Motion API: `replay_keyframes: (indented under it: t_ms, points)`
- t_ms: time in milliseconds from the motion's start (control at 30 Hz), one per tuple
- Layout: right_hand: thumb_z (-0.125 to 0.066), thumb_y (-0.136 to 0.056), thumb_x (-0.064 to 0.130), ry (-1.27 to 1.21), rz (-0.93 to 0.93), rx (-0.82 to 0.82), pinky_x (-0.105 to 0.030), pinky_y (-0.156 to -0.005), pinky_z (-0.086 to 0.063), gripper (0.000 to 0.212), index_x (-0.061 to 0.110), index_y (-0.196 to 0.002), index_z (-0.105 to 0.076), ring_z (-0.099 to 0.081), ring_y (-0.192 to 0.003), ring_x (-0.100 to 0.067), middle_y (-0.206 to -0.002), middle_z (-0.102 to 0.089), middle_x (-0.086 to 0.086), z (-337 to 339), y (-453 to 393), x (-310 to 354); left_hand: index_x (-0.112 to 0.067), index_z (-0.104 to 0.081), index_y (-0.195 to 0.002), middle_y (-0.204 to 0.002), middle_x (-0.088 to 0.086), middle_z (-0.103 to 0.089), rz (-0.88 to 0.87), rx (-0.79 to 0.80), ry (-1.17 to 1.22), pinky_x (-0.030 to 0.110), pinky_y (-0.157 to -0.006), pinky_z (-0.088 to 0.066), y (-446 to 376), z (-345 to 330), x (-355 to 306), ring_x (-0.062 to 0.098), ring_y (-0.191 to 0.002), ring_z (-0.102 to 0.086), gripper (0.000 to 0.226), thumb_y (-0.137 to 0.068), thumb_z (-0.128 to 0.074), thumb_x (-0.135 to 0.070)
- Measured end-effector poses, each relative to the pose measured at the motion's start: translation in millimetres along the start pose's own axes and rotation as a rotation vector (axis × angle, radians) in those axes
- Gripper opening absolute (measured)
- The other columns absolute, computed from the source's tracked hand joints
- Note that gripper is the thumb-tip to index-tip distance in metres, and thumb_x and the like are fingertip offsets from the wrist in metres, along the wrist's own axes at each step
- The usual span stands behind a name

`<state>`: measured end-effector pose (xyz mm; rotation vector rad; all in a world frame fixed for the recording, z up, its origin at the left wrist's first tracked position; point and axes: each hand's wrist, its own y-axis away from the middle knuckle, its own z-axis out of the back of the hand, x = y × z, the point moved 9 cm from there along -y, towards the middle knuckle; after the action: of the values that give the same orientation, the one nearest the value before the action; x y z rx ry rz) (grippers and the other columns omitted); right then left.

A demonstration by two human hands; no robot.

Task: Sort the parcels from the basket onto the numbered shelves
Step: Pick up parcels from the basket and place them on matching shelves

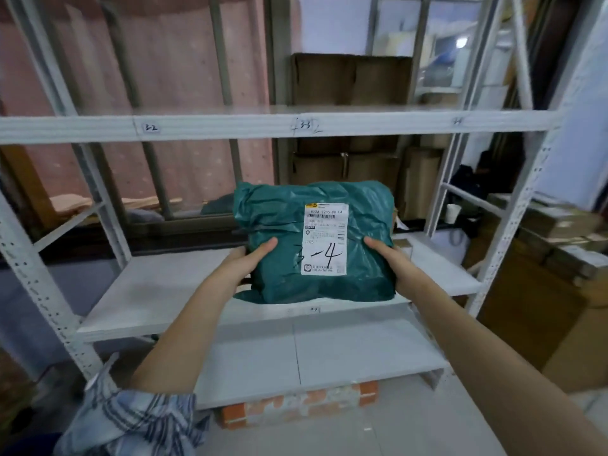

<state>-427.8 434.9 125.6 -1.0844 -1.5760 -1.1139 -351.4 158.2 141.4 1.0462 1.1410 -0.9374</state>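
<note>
Currently, the left hand and right hand grip the green parcel by opposite sides. Its label reads 3-4. That shelf mark lies up and right.

Parcel storeroom: numbered metal shelving, stacked cardboard boxes.

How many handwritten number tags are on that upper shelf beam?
3. On the upper shelf beam: the "3-2" tag at left, the "3-3" tag in the middle, and a blurred tag at right. More may lie outside the view.
</note>
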Motion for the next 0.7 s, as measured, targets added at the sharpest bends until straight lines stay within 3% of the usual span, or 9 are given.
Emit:
replay_keyframes:
  t_ms: [200,367,467,600,700]
  points:
    - [-0.072,-0.079,0.031,-0.036,0.201,-0.053,-0.036,-0.079,-0.053,0.048,0.014,-0.121,-0.058,-0.066,-0.098,-0.025,-0.108,-0.069,-0.007,52,25,109,-0.019,-0.056,-0.124,-0.119,-0.002,-0.062,-0.246,0.046,-0.059,0.034,-0.101,-0.045,-5,-63,-112,0.018,-0.107,-0.059,0.061,-0.076,-0.067,-0.055]
    - [-0.064,-0.086,0.031,-0.001,0.294,-0.115,-0.032,-0.073,-0.051,0.024,0.017,-0.106,-0.062,-0.065,-0.088,-0.023,-0.098,-0.069,-0.005,77,42,186,-0.024,-0.055,-0.119,-0.121,-0.002,-0.062,-0.346,0.111,-0.073,0.030,-0.090,-0.045,-18,-106,-189,0.018,-0.102,-0.058,0.057,-0.075,-0.065,-0.059]
    - [-0.063,-0.087,0.033,0.006,0.328,-0.146,-0.032,-0.071,-0.051,0.020,0.018,-0.101,-0.063,-0.066,-0.085,-0.022,-0.094,-0.070,-0.004,87,42,227,-0.015,-0.058,-0.120,-0.117,0.001,-0.065,-0.422,0.130,-0.068,0.033,-0.091,-0.048,-31,-124,-234,0.020,-0.100,-0.061,0.061,-0.076,-0.066,-0.057]
    - [-0.061,-0.088,0.034,0.021,0.393,-0.178,-0.029,-0.066,-0.051,0.018,0.019,-0.098,-0.062,-0.068,-0.078,-0.019,-0.088,-0.071,-0.002,98,34,280,-0.011,-0.052,-0.131,-0.126,0.002,-0.060,-0.519,0.169,-0.059,0.025,-0.085,-0.044,-50,-145,-292,0.016,-0.102,-0.058,0.072,-0.076,-0.065,-0.056]
    - [-0.061,-0.089,0.033,0.024,0.488,-0.181,-0.024,-0.060,-0.055,0.027,0.017,-0.111,-0.062,-0.071,-0.075,-0.016,-0.090,-0.073,-0.001,103,24,315,-0.008,-0.051,-0.132,-0.127,0.005,-0.059,-0.565,0.145,-0.052,0.027,-0.088,-0.045,-64,-154,-325,0.018,-0.102,-0.057,0.077,-0.074,-0.067,-0.058]
